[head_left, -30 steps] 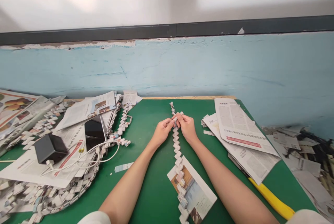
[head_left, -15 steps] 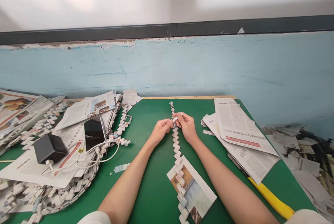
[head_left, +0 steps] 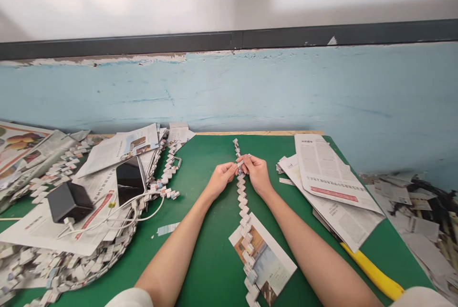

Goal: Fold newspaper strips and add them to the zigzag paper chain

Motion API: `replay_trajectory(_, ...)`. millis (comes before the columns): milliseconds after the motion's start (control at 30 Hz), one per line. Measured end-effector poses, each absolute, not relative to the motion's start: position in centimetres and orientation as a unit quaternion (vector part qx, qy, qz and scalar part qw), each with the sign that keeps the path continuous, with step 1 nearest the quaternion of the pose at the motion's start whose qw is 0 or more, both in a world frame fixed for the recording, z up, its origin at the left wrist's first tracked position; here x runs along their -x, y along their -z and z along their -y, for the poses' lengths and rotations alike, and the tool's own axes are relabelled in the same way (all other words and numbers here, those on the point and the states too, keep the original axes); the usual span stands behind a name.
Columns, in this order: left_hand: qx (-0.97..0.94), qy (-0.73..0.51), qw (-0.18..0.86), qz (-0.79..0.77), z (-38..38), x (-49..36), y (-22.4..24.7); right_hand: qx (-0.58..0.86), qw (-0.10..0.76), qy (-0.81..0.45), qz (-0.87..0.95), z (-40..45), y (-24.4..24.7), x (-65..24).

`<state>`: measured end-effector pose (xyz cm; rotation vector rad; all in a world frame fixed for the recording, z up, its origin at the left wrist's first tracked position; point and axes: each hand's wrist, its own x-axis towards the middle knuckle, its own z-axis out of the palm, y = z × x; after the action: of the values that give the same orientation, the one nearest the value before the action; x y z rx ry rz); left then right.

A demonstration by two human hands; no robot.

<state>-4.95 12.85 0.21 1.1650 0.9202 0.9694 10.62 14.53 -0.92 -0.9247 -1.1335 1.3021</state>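
Note:
A long zigzag chain of folded newspaper runs down the middle of the green table, its far tip beyond my hands. My left hand pinches a small paper piece at the chain's left side, fingertips pressed together. From the right, my right hand is closed around the same small folded paper strip with thumb and forefinger. The fingertips of both hands nearly meet over the chain, and they hide part of it. Under the chain's near end lies a printed paper sheet with a picture.
On the left, a phone, a black box-shaped device and a white cable rest on newspapers and heaped paper chains. Folded newspapers and a yellow handle-like object lie at right. A pale blue wall stands behind the table.
The fingers of my right hand have shifted slightly over the small paper strip, and less of the strip shows. Otherwise the hands and chain stay in place.

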Motion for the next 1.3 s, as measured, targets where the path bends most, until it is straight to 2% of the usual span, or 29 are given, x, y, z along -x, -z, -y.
replay_trajectory(500,-0.549,-0.381,0.633,-0.39,-12.6,5.0,-0.5,0.361,0.558,-0.591,0.458,-14.5,0.3,-10.3)
replay_trajectory(867,-0.538,-0.397,0.619,-0.412,-12.7,4.8,-0.4,0.363,0.544,-0.584,0.48,-14.2,-0.2,-10.2)
replay_trajectory(1300,-0.503,-0.409,0.654,-0.39,-12.8,5.1,-0.2,0.374,0.532,-0.579,0.492,-14.3,-0.2,-10.2)
